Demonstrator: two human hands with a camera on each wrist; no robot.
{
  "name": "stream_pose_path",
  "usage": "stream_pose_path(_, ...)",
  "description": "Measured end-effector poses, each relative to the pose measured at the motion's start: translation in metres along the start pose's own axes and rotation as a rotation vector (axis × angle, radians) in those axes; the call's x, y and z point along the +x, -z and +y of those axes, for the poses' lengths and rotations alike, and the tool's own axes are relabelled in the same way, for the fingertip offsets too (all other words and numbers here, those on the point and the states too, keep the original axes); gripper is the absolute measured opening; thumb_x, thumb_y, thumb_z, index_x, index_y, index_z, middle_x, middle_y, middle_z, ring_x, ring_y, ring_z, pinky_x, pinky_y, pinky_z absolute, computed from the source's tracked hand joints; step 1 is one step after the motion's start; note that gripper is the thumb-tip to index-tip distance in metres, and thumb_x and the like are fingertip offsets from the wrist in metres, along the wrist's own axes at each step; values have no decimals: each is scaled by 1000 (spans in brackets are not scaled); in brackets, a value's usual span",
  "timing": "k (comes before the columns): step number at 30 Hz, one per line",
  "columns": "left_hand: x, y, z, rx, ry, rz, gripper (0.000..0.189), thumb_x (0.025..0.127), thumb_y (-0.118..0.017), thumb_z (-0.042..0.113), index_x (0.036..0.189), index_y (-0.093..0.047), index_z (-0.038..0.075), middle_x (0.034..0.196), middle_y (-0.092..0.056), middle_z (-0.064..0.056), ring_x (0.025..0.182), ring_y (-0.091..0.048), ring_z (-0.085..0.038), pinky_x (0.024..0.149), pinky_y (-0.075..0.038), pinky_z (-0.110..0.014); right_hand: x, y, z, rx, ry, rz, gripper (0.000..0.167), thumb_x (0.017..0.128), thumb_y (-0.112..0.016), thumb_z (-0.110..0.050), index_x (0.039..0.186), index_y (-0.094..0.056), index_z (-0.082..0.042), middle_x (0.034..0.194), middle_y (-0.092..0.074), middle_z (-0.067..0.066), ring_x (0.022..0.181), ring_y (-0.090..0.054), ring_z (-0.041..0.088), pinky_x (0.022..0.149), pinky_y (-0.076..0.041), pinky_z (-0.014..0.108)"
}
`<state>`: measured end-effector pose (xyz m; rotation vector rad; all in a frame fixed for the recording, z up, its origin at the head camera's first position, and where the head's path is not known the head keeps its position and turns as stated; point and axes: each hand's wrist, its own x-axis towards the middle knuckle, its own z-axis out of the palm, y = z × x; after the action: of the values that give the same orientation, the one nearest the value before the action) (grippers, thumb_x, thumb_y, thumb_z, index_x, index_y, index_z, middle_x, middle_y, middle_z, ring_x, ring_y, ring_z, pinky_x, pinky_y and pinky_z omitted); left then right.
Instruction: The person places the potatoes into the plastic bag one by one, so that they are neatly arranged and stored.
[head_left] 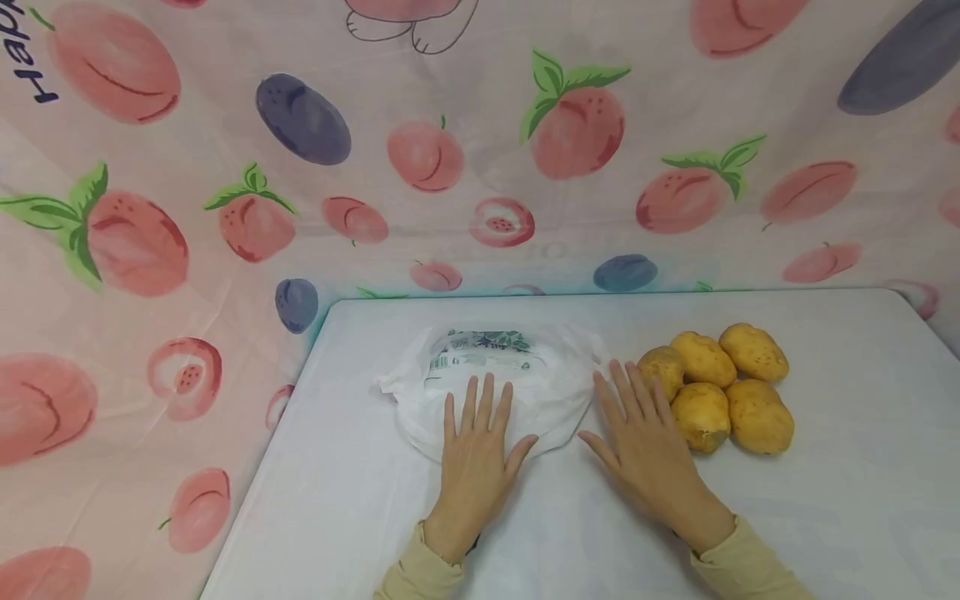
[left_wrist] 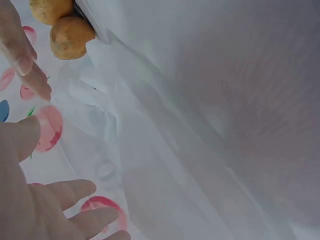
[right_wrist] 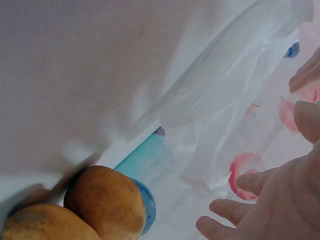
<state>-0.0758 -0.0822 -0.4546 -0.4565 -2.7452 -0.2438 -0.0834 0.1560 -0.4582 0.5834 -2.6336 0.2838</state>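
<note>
A white plastic bag (head_left: 487, 400) with green print lies spread on the table, and in the head view my left hand (head_left: 480, 458) is over its near edge with fingers straight and spread. To the right of the bag, several yellow potatoes (head_left: 701, 417) sit in a cluster. My right hand (head_left: 645, 442) is between bag and potatoes, its fingers also straight, partly covering the leftmost potato. The left wrist view has the bag (left_wrist: 145, 135) beside the left hand (left_wrist: 55, 200). In the right wrist view, potatoes (right_wrist: 105, 202) are at lower left and the right hand (right_wrist: 280, 200) holds nothing.
The white table (head_left: 337, 517) reaches back to a hanging cloth (head_left: 352, 192) printed with peaches and plums. This cloth also runs down along the table's left side. Beige sleeves (head_left: 423, 571) cover both forearms.
</note>
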Motion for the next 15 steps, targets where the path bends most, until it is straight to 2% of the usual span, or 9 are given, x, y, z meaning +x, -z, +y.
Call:
stream_pose_path(4, 1, 0, -1, -13, 12, 10, 69, 97, -52, 53, 151, -42, 12, 159, -35, -14, 149, -27, -33, 119, -17, -56, 1, 1, 4, -21, 8, 14, 83, 102, -9, -63, 150, -37, -1, 154, -36, 27, 144, -31, 44, 116, -23, 61)
stream_pose_path(15, 3, 0, -7, -65, 50, -19, 65, 100, -50, 49, 152, -41, 12, 158, -36, -14, 148, -30, -32, 120, -20, -53, 4, 5, 12, -46, 9, 21, 82, 103, -7, -59, 148, -37, 3, 147, -42, 30, 139, -38, 46, 113, -29, 61)
